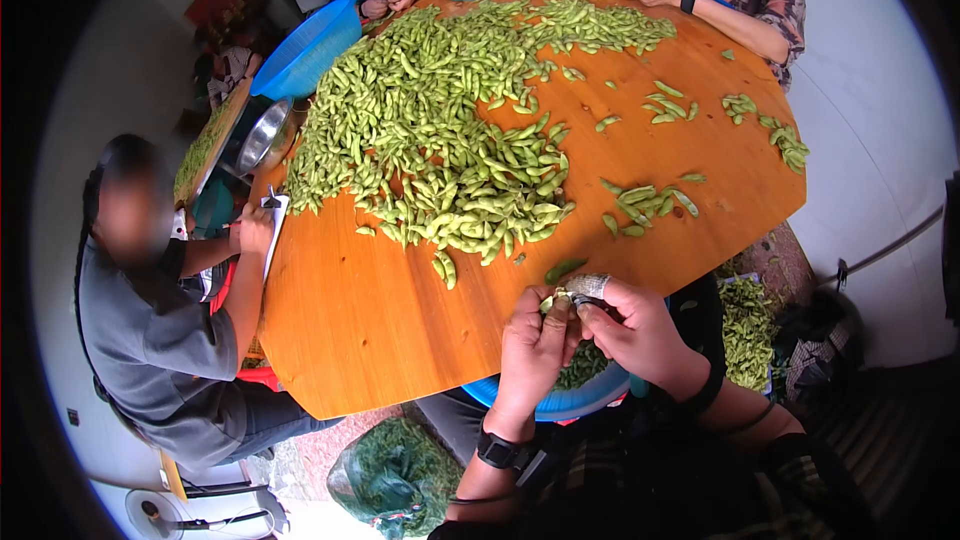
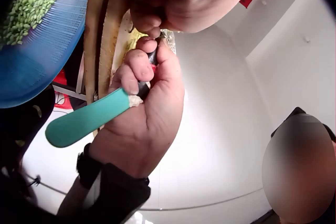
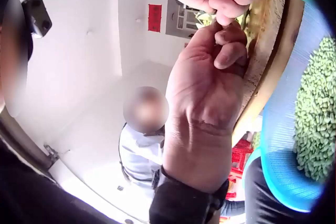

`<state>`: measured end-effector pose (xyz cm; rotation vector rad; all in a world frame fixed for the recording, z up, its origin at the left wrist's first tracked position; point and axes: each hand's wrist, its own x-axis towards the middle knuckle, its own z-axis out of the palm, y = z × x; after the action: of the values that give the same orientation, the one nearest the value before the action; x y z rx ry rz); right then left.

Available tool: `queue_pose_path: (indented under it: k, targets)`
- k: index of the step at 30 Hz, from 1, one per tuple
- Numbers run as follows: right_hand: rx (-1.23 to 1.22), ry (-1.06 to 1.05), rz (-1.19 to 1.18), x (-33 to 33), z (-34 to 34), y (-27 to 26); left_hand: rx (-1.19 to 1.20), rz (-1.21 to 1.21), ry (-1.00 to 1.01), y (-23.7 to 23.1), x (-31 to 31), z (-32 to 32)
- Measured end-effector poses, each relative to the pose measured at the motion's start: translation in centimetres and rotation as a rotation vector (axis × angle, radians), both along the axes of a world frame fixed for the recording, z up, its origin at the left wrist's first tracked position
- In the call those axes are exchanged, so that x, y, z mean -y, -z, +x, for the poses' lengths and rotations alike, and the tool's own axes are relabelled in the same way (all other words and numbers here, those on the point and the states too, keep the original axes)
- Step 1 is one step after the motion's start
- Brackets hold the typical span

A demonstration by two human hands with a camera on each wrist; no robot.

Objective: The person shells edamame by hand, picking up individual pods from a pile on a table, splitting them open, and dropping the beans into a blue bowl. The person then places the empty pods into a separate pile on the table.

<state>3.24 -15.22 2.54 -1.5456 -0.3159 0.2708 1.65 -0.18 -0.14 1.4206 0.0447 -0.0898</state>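
In the head view my left hand (image 1: pixel 535 345) pinches a pale green soybean pod (image 1: pixel 548 304) in its fingertips, above the table's near edge. My right hand (image 1: pixel 640 335) meets it there, a wrapped finger (image 1: pixel 588 286) over the pod. The right hand grips a small tool with a teal handle (image 2: pixel 86 119), which sticks out below the palm in the left wrist view; its working tip is hidden among the fingers. Right under both hands stands a blue basket (image 1: pixel 590 402). Shelled green beans (image 3: pixel 317 111) lie in it, plain in the right wrist view.
A large heap of pods (image 1: pixel 430 110) covers much of the wooden table (image 1: pixel 370 310), with small groups of pods (image 1: pixel 645 205) nearer me. At the left a person (image 1: pixel 180 320) writes on a clipboard (image 1: pixel 275 230). Two people sit across. A green net sack (image 1: pixel 395 480) lies on the floor.
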Motion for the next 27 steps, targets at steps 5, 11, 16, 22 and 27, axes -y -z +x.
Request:
queue_pose_path:
  k: [5,11,16,22,27]
  targets:
    - [-0.21,0.066,0.02,0.6,0.7,0.1,-0.034,-0.026,-0.008,-0.4,0.0,-0.1]
    - [0.263,0.219,-0.348,1.6,1.6,-1.2,0.341,0.738,-0.08,-0.4,0.5,0.2]
    - [0.57,0.076,-0.374,1.6,2.9,-2.2,0.281,0.901,0.191,-2.1,0.3,0.9]
    - [0.397,-0.072,-0.29,2.3,3.1,-0.4,0.351,0.495,0.236,-0.7,-1.0,1.8]
    - [-0.077,-0.058,-0.061,2.5,2.6,-0.9,-0.058,0.029,0.258,-1.2,-1.2,0.9]
